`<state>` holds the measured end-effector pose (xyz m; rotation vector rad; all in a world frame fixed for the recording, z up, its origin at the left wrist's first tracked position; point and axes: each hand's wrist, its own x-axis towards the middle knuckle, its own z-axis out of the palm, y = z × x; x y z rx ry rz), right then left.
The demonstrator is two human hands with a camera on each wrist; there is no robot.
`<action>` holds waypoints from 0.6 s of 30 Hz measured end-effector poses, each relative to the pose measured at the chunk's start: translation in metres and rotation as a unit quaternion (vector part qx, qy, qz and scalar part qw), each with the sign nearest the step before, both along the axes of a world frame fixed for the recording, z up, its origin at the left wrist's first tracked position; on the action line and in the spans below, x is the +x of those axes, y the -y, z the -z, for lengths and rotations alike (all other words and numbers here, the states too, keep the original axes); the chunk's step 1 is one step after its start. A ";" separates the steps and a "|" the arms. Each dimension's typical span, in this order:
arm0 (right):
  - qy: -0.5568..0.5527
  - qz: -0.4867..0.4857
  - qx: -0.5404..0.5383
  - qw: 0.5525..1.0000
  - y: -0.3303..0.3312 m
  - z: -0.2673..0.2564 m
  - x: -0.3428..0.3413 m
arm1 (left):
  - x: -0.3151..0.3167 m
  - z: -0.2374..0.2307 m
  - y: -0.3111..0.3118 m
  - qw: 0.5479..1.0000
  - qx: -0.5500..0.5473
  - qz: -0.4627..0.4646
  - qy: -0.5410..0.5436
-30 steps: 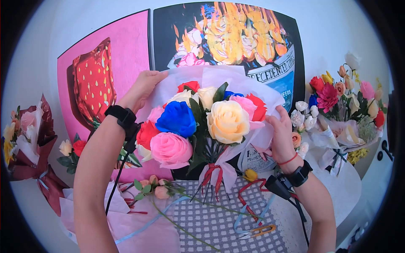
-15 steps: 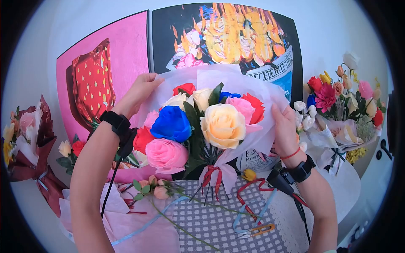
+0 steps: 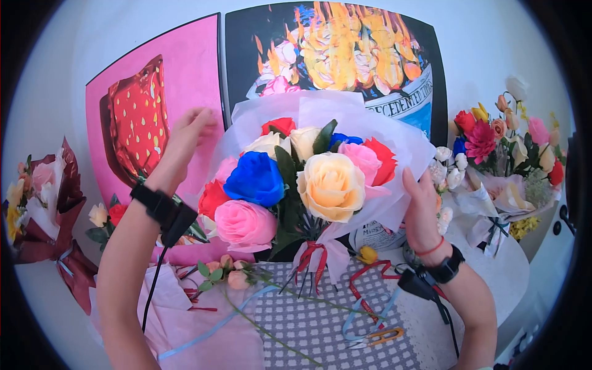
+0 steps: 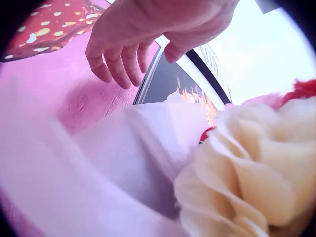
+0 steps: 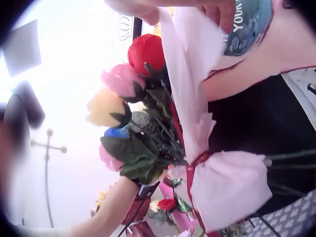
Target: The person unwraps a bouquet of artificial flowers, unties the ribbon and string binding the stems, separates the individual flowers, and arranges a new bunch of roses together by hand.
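Observation:
A bouquet of blue, pink, red and cream roses (image 3: 331, 187) stands upright in pale wrapping paper (image 3: 394, 139), tied low with a red ribbon (image 3: 310, 254). The left hand (image 3: 192, 132) is raised off the paper's left edge, its fingers loosely bent around nothing; in the left wrist view that hand (image 4: 158, 34) hangs above the paper (image 4: 148, 133). At the paper's right edge is the right hand (image 3: 421, 206). The right wrist view shows its fingers (image 5: 219, 12) and thumb on either side of the paper (image 5: 190, 64), pinching it.
Loose peach roses (image 3: 238, 279), a blue ribbon (image 3: 216, 330) and yellow-handled snips (image 3: 385, 336) lie in front on the table. Other bouquets stand at the left (image 3: 46, 209) and right (image 3: 493, 185). Behind are two pictures, one pink (image 3: 191, 68), one dark (image 3: 243, 37).
The left hand has let go of the paper's left edge and moved slightly away to the left. The right hand remains at the right edge, a little lower.

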<state>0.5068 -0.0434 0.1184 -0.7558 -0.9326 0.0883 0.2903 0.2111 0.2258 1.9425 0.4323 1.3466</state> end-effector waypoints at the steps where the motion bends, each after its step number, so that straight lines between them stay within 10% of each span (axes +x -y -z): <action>1: -0.015 -0.007 -0.035 0.999 0.004 0.009 -0.005 | -0.009 0.006 0.005 0.999 0.021 -0.033 0.036; 7: 0.174 -0.008 -0.346 0.922 0.010 0.073 -0.009 | -0.059 0.065 0.026 0.992 0.062 0.012 0.105; 14: 0.468 0.079 -0.343 0.811 -0.020 0.093 -0.018 | -0.056 0.111 0.074 0.981 0.027 0.159 0.110; 18: 0.434 0.058 -0.293 0.850 -0.027 0.092 -0.038 | -0.050 0.107 0.077 0.975 -0.005 0.175 0.135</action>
